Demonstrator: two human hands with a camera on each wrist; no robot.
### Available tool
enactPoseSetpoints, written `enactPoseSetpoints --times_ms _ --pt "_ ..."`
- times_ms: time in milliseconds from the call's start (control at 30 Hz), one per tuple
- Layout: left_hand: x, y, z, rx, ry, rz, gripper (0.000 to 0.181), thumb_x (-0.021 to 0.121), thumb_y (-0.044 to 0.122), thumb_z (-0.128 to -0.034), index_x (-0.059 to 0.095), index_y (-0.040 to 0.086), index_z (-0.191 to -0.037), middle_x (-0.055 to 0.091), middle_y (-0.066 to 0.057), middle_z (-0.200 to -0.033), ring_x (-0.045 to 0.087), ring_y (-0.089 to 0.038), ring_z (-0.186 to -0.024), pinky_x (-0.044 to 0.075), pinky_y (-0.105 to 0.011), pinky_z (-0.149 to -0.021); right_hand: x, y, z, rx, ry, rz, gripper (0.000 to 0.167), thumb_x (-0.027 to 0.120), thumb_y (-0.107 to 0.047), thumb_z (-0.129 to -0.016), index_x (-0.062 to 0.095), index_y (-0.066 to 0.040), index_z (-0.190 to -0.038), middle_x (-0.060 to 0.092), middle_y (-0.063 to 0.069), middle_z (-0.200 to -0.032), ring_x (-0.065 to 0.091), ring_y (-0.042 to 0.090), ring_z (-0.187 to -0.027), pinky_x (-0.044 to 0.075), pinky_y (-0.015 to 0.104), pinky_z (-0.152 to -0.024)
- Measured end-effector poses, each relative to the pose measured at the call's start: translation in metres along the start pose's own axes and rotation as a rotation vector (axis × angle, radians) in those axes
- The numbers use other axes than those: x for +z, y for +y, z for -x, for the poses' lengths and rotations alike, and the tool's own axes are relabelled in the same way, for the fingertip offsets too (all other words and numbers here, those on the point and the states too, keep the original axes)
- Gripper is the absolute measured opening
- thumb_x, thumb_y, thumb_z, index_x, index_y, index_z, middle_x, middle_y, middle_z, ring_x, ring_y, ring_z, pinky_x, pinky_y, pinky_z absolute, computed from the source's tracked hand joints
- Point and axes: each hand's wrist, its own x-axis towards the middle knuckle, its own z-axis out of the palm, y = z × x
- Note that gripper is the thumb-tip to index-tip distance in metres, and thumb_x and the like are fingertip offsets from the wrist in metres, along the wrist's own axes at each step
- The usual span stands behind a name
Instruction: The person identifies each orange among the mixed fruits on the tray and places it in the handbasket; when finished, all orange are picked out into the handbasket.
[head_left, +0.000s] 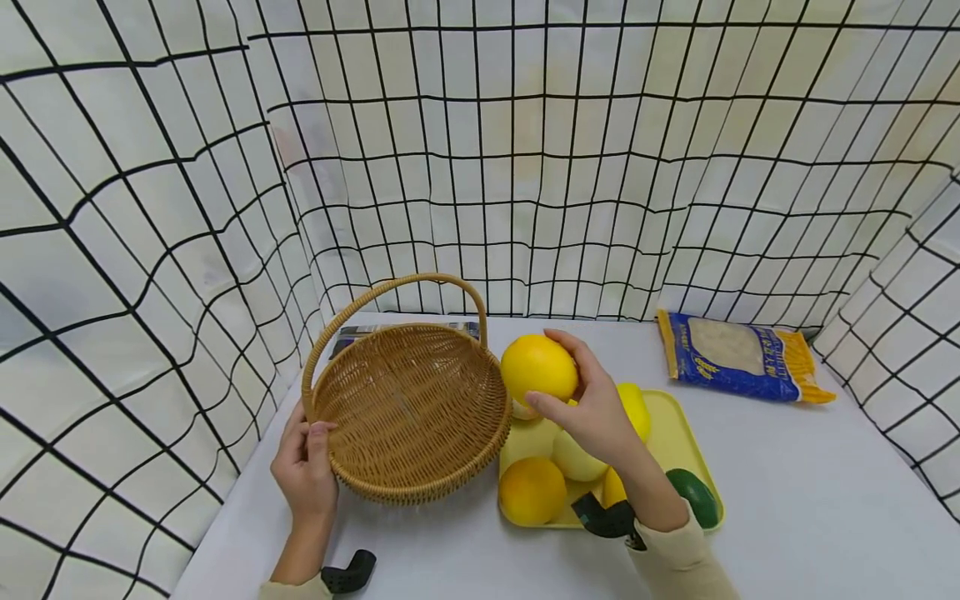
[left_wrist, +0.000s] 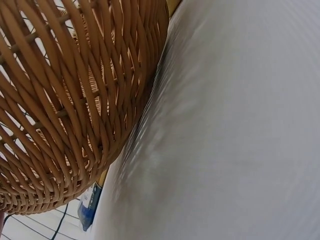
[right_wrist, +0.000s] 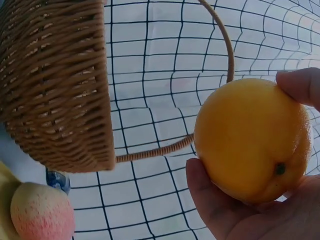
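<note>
A brown wicker basket with an arched handle is tilted, its bare inside facing me. My left hand grips its left rim near the handle's foot, thumb over the edge. In the left wrist view the basket's woven side hides nearly all of that hand. My right hand holds an orange between thumb and fingers, just off the basket's right rim. The right wrist view shows the orange with its green stem spot, apart from the basket wall.
A yellow tray under my right arm carries another orange, a pale round fruit, a dark green fruit and other fruit. A pinkish peach shows low in the right wrist view. A blue-yellow bag lies back right.
</note>
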Motion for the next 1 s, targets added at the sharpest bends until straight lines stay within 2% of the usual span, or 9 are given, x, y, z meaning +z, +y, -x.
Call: enactPoseSetpoints --times_ms 200,267,400,500,600,700,800,833,1000 --pt "-0.001 -0.021 0.0 -0.006 0.0 -0.023 0.024 0.053 0.0 -0.0934 0.062 -0.014 -0.076 0.061 -0.016 -0.129 0.057 -0.013 -0.119 0.044 -0.014 -0.086 0.025 0.002 -0.004 0.027 -0.049 -0.052 0.073 0.075 -0.016 -0.084 0.038 -0.028 -0.146 0.047 0.002 -0.139 0.056 0.028 -0.11 0.051 0.041 -0.088" --pt "-0.001 -0.019 0.0 0.009 -0.006 -0.02 0.025 0.052 0.0 -0.0935 0.062 -0.015 -0.077 0.061 -0.021 -0.128 0.058 -0.016 -0.118 0.044 -0.014 -0.084 0.032 0.004 -0.004 0.047 -0.069 -0.058 0.072 0.076 -0.019 -0.084 0.039 -0.031 -0.144 0.048 0.0 -0.138 0.057 0.027 -0.11 0.052 0.04 -0.089" --pt "0.0 -0.004 -0.001 0.05 -0.01 -0.012 0.023 0.052 -0.002 -0.0925 0.061 -0.016 -0.076 0.06 -0.03 -0.124 0.06 -0.019 -0.115 0.044 -0.013 -0.08 0.046 0.011 -0.005 0.052 -0.108 -0.031 0.073 0.078 -0.024 -0.082 0.04 -0.03 -0.145 0.049 -0.004 -0.137 0.057 0.023 -0.111 0.052 0.04 -0.09" --pt "0.001 0.005 -0.002 0.08 -0.019 0.001 0.021 0.051 -0.004 -0.0917 0.06 -0.016 -0.076 0.061 -0.029 -0.122 0.06 -0.021 -0.112 0.044 -0.013 -0.078 0.055 0.018 -0.006 0.03 -0.133 -0.032 0.075 0.079 -0.024 -0.082 0.04 -0.027 -0.146 0.048 -0.004 -0.137 0.057 0.022 -0.112 0.051 0.041 -0.09" --pt "0.001 0.007 -0.002 0.113 -0.03 0.012 0.02 0.052 -0.005 -0.0907 0.06 -0.016 -0.076 0.062 -0.027 -0.12 0.06 -0.022 -0.11 0.044 -0.013 -0.075 0.064 0.024 -0.007 0.016 -0.162 -0.035 0.075 0.08 -0.023 -0.081 0.04 -0.028 -0.145 0.048 -0.004 -0.136 0.057 0.022 -0.111 0.051 0.04 -0.091" --pt "0.001 0.007 -0.002 0.161 -0.044 0.035 0.02 0.054 -0.004 -0.0897 0.059 -0.016 -0.074 0.061 -0.03 -0.118 0.06 -0.021 -0.112 0.045 -0.014 -0.078 0.071 0.029 -0.006 0.012 -0.187 -0.02 0.075 0.081 -0.022 -0.081 0.041 -0.03 -0.144 0.05 -0.003 -0.134 0.058 0.02 -0.108 0.051 0.037 -0.089" --pt "0.003 0.006 -0.002 0.221 -0.053 0.081 0.023 0.056 -0.002 -0.0895 0.058 -0.015 -0.071 0.06 -0.034 -0.117 0.06 -0.02 -0.113 0.046 -0.017 -0.088 0.079 0.03 -0.005 0.027 -0.21 0.015 0.076 0.081 -0.02 -0.08 0.04 -0.029 -0.144 0.052 -0.002 -0.134 0.059 0.019 -0.106 0.052 0.038 -0.087" --pt "0.003 0.001 -0.002 0.236 -0.055 0.091 0.024 0.057 0.0 -0.0899 0.058 -0.014 -0.071 0.06 -0.033 -0.117 0.06 -0.02 -0.114 0.046 -0.019 -0.091 0.081 0.03 -0.005 0.03 -0.221 0.027 0.077 0.081 -0.021 -0.08 0.04 -0.03 -0.144 0.052 -0.003 -0.133 0.06 0.018 -0.105 0.052 0.036 -0.086" --pt "0.004 -0.006 -0.002 0.306 -0.035 0.097 0.031 0.061 0.009 -0.092 0.058 -0.01 -0.068 0.062 -0.032 -0.116 0.061 -0.023 -0.114 0.045 -0.024 -0.097 0.091 0.032 -0.006 0.004 -0.267 0.136 0.076 0.081 -0.034 -0.079 0.04 -0.033 -0.143 0.055 -0.006 -0.132 0.061 0.014 -0.1 0.052 0.033 -0.082"
